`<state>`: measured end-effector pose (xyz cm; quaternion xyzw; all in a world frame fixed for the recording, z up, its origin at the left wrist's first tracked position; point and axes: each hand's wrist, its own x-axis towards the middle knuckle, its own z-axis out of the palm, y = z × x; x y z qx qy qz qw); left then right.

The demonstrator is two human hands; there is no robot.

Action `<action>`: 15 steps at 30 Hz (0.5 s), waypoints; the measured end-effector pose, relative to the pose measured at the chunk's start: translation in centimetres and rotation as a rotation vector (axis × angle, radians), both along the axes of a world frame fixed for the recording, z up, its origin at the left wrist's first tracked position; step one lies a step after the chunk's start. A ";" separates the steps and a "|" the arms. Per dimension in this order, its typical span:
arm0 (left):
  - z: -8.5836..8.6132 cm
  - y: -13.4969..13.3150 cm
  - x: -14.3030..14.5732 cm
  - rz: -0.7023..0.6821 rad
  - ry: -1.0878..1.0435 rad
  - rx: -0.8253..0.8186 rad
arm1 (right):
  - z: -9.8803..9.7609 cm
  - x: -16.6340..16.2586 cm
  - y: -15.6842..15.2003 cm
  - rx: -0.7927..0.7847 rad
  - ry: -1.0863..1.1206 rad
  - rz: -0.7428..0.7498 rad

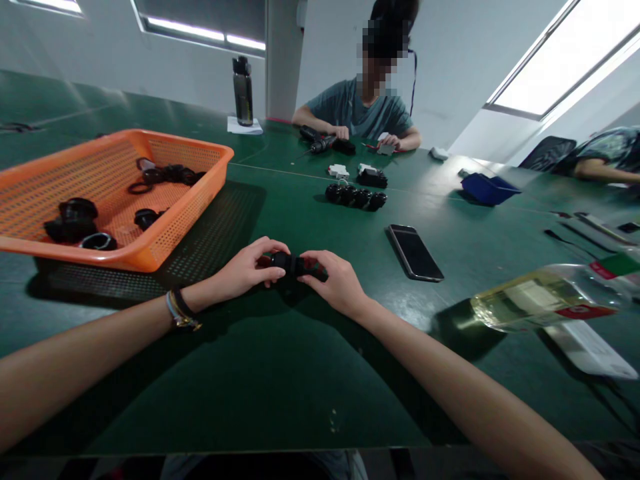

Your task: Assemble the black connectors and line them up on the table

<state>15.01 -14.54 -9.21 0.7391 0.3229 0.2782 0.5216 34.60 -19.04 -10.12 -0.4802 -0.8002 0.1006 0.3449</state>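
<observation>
Between left fingers (271,273) and right fingers (317,256), clamped on its ends, sits a black part (293,265).

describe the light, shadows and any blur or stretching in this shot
Head view: glare whites out the bright panel at upper right; a dark shadow falls beside the orange basket; the bottle at right looks smeared and stretched; the held black part is too dark for fine detail.

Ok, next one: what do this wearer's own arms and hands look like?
The left hand and right hand are ungloved, and no sleeves show on the forearms. Thin bracelets, dark and pale bluish with gold-coloured bits, circle the left wrist; the right has none visible.
</observation>
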 end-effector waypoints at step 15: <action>0.4 0.0 0.1 0.007 0.003 -0.019 | 0.1 0.0 0.0 0.004 0.003 0.015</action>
